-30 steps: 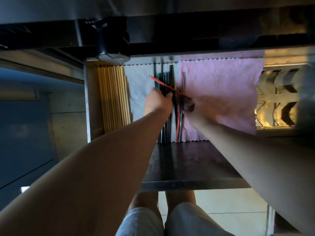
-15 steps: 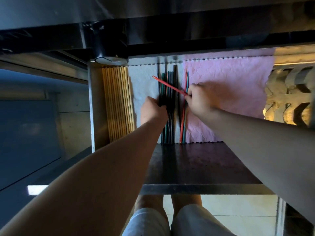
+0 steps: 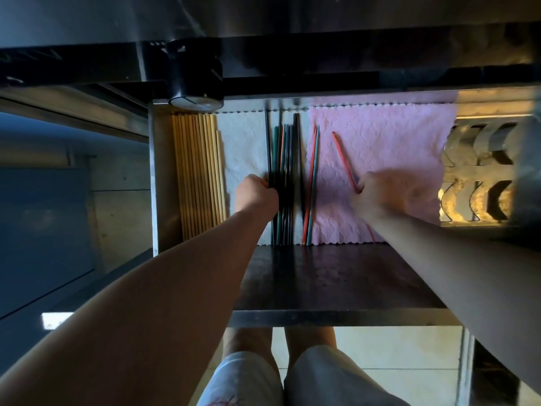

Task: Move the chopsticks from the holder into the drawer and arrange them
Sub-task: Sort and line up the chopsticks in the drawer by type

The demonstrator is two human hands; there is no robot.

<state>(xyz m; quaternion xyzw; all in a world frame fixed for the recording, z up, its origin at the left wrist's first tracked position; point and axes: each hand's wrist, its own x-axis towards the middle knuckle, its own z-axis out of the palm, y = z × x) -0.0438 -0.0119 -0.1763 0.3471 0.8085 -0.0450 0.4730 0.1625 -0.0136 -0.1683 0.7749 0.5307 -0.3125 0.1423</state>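
In the head view, a single red chopstick (image 3: 344, 158) is being pinched partway along its length by the curled fingers of the right hand (image 3: 377, 194), over the pink cloth (image 3: 395, 142) lining the drawer (image 3: 159, 177). Its long axis is being held skewed, the far tip leaning left, while the red-and-teal pair (image 3: 312, 174) lies front-to-back just left of that hand. The dark chopsticks (image 3: 282, 159) are being gripped at their left edge by the curled left hand (image 3: 254, 196) — the farther one.

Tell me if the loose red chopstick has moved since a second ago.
Yes: the red chopstick went right, off the dark bundle, now over the pink cloth.
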